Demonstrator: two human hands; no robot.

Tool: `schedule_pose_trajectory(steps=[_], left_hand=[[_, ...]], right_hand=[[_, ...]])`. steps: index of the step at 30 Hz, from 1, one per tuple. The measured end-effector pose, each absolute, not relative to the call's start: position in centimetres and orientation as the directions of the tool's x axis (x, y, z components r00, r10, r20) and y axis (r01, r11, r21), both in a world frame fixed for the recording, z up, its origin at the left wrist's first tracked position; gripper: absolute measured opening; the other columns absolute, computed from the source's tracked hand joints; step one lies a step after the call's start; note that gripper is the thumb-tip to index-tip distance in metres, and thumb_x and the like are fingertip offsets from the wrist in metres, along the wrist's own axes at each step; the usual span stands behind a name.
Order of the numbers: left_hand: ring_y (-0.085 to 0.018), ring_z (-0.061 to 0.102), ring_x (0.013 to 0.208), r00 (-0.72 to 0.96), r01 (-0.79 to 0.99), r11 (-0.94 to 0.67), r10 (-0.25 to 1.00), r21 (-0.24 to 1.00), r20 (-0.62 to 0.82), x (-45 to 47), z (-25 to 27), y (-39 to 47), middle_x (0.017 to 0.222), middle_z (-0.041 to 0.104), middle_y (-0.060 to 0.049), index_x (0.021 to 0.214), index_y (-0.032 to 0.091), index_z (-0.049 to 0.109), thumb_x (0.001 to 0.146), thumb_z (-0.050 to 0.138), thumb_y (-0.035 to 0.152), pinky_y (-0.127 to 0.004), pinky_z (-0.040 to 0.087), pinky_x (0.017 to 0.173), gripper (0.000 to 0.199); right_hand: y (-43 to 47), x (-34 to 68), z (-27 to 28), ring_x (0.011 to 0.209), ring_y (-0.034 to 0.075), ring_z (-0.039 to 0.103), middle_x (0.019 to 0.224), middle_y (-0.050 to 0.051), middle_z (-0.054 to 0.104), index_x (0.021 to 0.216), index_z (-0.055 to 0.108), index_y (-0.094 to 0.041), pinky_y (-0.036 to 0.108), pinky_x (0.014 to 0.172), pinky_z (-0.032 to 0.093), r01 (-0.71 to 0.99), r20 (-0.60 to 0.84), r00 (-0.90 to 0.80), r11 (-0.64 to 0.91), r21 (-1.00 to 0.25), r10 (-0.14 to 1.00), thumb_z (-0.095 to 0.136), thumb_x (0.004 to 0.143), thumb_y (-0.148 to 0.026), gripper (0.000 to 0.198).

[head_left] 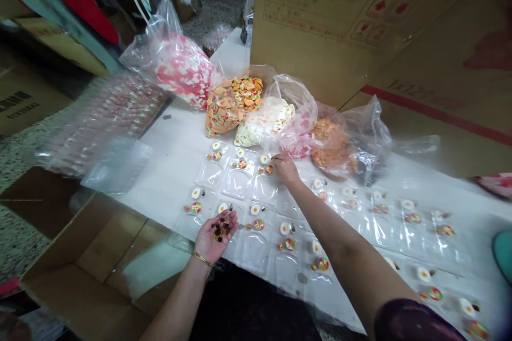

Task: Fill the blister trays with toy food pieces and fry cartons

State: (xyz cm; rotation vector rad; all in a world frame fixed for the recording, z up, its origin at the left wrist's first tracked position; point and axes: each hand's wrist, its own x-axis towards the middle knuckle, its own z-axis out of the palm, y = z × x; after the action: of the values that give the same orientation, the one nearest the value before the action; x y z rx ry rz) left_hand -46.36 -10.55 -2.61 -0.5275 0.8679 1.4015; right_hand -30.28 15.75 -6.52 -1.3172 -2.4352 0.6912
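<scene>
Tiny bits, flimsy trays, one loose palmful

So the right hand (286, 169) has its grip pinched narrow at the far row, with a dark speck at the fingertips beside an egg piece (264, 159). Can't tell if the speck is held or just touched. If the pinch slips, I'd bet that bit skids off or nudges the egg piece.

The left hand (216, 237) is palm up, loosely cupped, with a little heap of dark bits (221, 229) over the near row. Nothing covers them, so a small wrist tilt could spill some onto the clear trays (255, 248) below.

The right forearm (340, 234) crosses the trays too. If it drops, it could drag them and scatter the egg pieces and round patterned pieces (289, 244).

Further out on the bench (160, 165), the bag of egg pieces (264, 125) sits close to the far row; a slump might shove those trays. And the open cardboard box (84, 298), near left, could swallow anything dropped over that edge.
</scene>
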Motion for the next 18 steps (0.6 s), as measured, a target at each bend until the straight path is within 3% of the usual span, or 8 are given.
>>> schedule_pose_trajectory(steps=[4, 7, 10, 13, 18], left_hand=[[-0.022, 0.058, 0.097, 0.014, -0.979, 0.159, 0.681, 0.129, -0.732, -45.4, -2.0, -8.8, 0.099, 0.064, -0.013, 0.096, 0.010, 0.060, 0.074, 0.044, 0.014, -0.038, 0.045, 0.086, 0.027], [-0.022, 0.059, 0.095, 0.053, -0.980, 0.169, 0.730, 0.105, -0.681, -44.4, -1.7, -7.0, 0.098, 0.064, -0.012, 0.103, 0.011, 0.057, 0.075, 0.042, 0.016, -0.039, 0.045, 0.084, 0.032], [-0.017, 0.062, 0.081, 0.040, -0.978, 0.167, 0.729, 0.121, -0.684, -43.6, -1.6, -5.5, 0.087, 0.066, -0.009, 0.105, 0.010, 0.056, 0.074, 0.041, 0.016, -0.032, 0.048, 0.074, 0.035], [-0.017, 0.061, 0.083, 0.061, -0.971, 0.201, 0.730, 0.128, -0.681, -42.9, -1.6, -4.6, 0.094, 0.065, -0.012, 0.100, 0.009, 0.058, 0.074, 0.041, 0.015, -0.028, 0.048, 0.069, 0.032], [-0.020, 0.059, 0.093, 0.103, -0.956, 0.260, 0.733, 0.137, -0.673, -41.4, -1.7, -3.9, 0.104, 0.062, -0.014, 0.093, 0.009, 0.060, 0.073, 0.041, 0.016, -0.030, 0.048, 0.072, 0.028]], right_hand=[[11.2, -29.7, -3.9, 0.084, 0.017, 0.054, 0.093, 0.008, 0.059, 0.089, 0.065, -0.017, 0.030, 0.078, 0.041, 0.623, 0.088, -0.507, 0.436, -0.650, 0.857, 0.045, 0.080, -0.018, 0.021], [6.5, -30.2, -2.0, 0.077, 0.014, 0.055, 0.085, 0.005, 0.060, 0.090, 0.065, -0.020, 0.026, 0.071, 0.043, 0.379, 0.063, -0.733, 0.484, -0.788, 0.677, 0.053, 0.078, -0.024, 0.017], [3.1, -30.6, -1.1, 0.086, 0.016, 0.054, 0.089, 0.005, 0.061, 0.093, 0.063, -0.022, 0.028, 0.076, 0.042, 0.279, 0.068, -0.849, 0.555, -0.783, 0.523, 0.058, 0.075, -0.020, 0.019], [2.1, -30.1, -1.1, 0.088, 0.016, 0.054, 0.091, 0.006, 0.061, 0.090, 0.063, -0.019, 0.029, 0.079, 0.041, 0.285, 0.068, -0.857, 0.578, -0.765, 0.511, 0.057, 0.075, -0.014, 0.017], [2.7, -28.0, -0.7, 0.079, 0.014, 0.055, 0.081, 0.003, 0.061, 0.082, 0.062, -0.019, 0.027, 0.074, 0.043, 0.346, 0.021, -0.808, 0.503, -0.792, 0.589, 0.056, 0.074, -0.012, 0.013]])
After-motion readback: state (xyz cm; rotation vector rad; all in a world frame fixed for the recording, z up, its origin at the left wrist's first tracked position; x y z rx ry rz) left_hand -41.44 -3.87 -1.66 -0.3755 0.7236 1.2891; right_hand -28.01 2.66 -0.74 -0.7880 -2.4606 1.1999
